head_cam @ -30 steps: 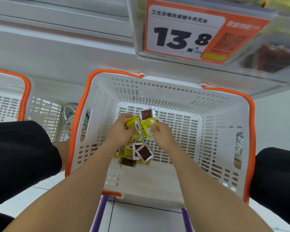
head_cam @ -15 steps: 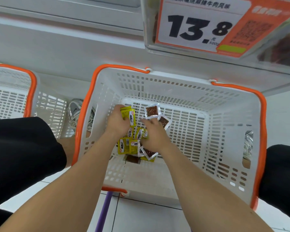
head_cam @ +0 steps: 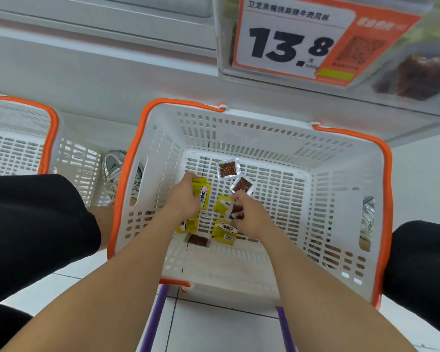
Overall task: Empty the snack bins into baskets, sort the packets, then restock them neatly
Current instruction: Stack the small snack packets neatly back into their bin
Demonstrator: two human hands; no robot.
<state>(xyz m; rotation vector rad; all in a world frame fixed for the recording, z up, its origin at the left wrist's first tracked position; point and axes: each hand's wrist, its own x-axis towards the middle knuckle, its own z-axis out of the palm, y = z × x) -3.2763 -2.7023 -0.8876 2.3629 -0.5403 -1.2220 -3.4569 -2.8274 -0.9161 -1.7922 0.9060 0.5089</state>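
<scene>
Left hand [head_cam: 182, 199] curls round a small stack of yellow packets [head_cam: 202, 195]. Right hand [head_cam: 250, 217] pinches a clear brown packet [head_cam: 235, 212] (print unreadable). Both are low inside the white basket [head_cam: 264, 138], which has an orange rim. On its floor, a loose yellow packet [head_cam: 224, 231] lies beside the right hand and two brown squares [head_cam: 228, 169] lie farther back. Second basket [head_cam: 18, 148] at left.
</scene>
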